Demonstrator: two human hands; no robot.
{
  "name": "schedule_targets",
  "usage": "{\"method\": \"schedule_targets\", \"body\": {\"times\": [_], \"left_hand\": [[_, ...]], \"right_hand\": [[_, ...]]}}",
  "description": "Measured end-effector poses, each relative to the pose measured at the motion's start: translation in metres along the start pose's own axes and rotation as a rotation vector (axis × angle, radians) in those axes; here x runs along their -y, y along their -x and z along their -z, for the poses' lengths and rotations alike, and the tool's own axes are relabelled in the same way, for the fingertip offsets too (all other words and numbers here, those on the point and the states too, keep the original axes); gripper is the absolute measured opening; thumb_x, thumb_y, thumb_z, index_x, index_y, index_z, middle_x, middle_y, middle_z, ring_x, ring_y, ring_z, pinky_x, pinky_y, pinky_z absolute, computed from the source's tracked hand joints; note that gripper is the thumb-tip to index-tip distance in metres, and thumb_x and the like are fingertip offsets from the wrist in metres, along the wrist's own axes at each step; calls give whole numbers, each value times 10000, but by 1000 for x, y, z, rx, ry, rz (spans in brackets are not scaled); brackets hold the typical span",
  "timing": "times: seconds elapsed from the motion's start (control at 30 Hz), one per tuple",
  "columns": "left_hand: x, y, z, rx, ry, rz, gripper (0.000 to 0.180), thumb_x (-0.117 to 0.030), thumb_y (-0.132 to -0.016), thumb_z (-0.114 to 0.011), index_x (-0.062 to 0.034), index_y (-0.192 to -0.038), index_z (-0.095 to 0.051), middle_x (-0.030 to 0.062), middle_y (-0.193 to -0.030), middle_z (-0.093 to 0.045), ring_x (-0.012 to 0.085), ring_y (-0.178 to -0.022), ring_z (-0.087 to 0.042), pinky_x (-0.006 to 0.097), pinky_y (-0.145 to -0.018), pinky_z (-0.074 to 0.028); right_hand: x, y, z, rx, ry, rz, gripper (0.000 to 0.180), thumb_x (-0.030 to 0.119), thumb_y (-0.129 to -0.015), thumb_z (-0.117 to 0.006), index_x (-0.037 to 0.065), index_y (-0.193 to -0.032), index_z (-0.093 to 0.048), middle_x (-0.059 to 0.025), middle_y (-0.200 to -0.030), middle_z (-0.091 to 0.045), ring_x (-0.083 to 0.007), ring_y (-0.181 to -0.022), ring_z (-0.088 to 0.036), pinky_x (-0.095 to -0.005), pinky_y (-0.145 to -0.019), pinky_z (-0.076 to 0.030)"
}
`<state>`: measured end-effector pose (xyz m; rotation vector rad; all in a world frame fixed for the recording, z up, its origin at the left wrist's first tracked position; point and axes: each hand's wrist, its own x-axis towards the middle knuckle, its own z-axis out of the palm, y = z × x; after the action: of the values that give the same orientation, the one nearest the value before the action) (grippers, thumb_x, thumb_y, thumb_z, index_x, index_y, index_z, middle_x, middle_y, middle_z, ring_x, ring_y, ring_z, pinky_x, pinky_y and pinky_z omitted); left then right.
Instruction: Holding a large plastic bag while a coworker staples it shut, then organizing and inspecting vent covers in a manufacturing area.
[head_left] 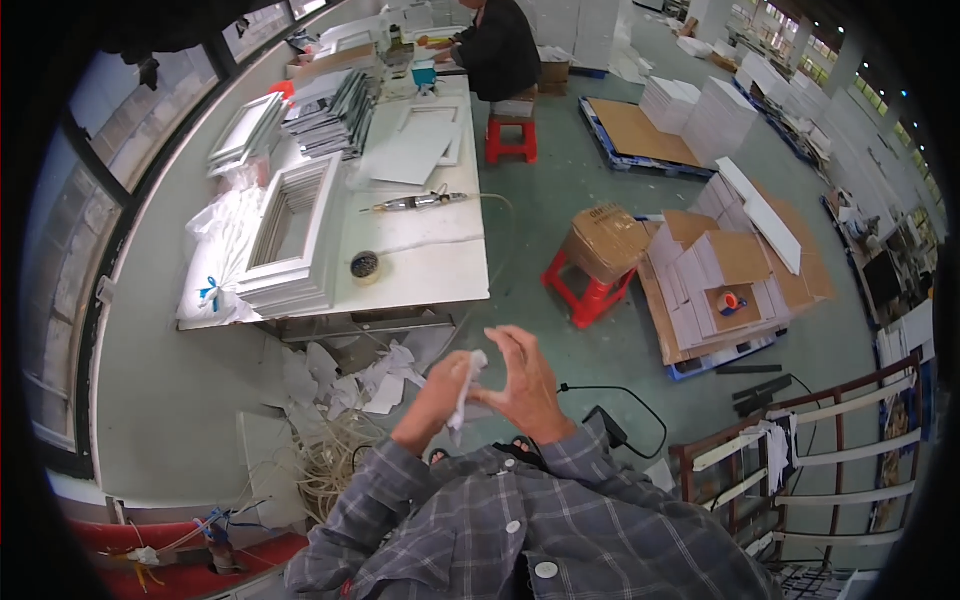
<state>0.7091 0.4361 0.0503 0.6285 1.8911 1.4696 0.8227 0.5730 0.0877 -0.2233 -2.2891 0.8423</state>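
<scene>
Two hands up in front of the chest, head view: left hand (437,392) pinching a crumpled white tissue (465,388), right hand (527,385) half curled, fingertips on same wad, nothing else in it. Looks mid-wipe, can't tell how far along. White worktop (440,270) w/ stacked frames (295,235) well apart ahead; tape roll (365,265) near its front edge. Scraps under that edge, red stool (590,290) to the right, open green floor between.

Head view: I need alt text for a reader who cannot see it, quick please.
The person's hands meet in front of a plaid shirt, the left hand gripping a crumpled white cloth and the right hand touching it. Ahead stands a white worktable with stacked white frames, a tape roll and a power screwdriver; another person sits at its far end.
</scene>
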Motion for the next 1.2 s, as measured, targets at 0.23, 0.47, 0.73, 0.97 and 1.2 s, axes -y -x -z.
{"method": "schedule_targets", "body": {"times": [0.23, 0.47, 0.73, 0.97, 1.2], "left_hand": [[-7, -2, 29, -372, 291, -23, 318, -278, -1062, -479, -21, -1202, -606, 42, -1044, -603, 120, -920, -559, 274, -801, -472], [-61, 11, -28, -420, -93, -334, 199, -180, -989, -646, -25, -1085, -565, 57, -960, -583, 164, -868, -564, 310, -780, -484], [-38, 34, -66, -234, -628, -717, 147, -125, -944, -626, -20, -1043, -599, 193, -1020, -606, 400, -875, -580, 481, -778, -466], [-19, 21, -61, -43, -390, -239, 195, -178, -1021, -516, -23, -1035, -633, 205, -941, -669, 430, -846, -628, 456, -739, -496], [28, -19, -13, 160, 525, 289, 240, -247, -1007, -542, -67, -1100, -671, 26, -790, -626, 135, -692, -602, 298, -589, -476]], "right_hand": [[-16, -6, 17, -55, 5, -139, 1060, 431, -628, -933, 85, -1480, -406, -144, -1358, -506, -267, -993, -627, -389, -850, -567], [-13, -3, 25, -15, -51, -129, 999, 218, -701, -908, 99, -1530, -363, -169, -1377, -500, -315, -1079, -615, -398, -905, -554], [-17, 0, 31, -21, -165, -133, 837, -22, -790, -657, 57, -1555, -326, -236, -1412, -478, -405, -1247, -526, -441, -1002, -501], [-20, 14, 29, 28, 131, 83, 878, 34, -759, -730, 57, -1545, -339, -219, -1470, -445, -407, -1235, -510, -472, -1076, -419], [-15, 12, 21, -56, -59, 35, 968, 203, -738, -890, 75, -1540, -362, -182, -1454, -473, -335, -1154, -583, -427, -960, -516]]}}
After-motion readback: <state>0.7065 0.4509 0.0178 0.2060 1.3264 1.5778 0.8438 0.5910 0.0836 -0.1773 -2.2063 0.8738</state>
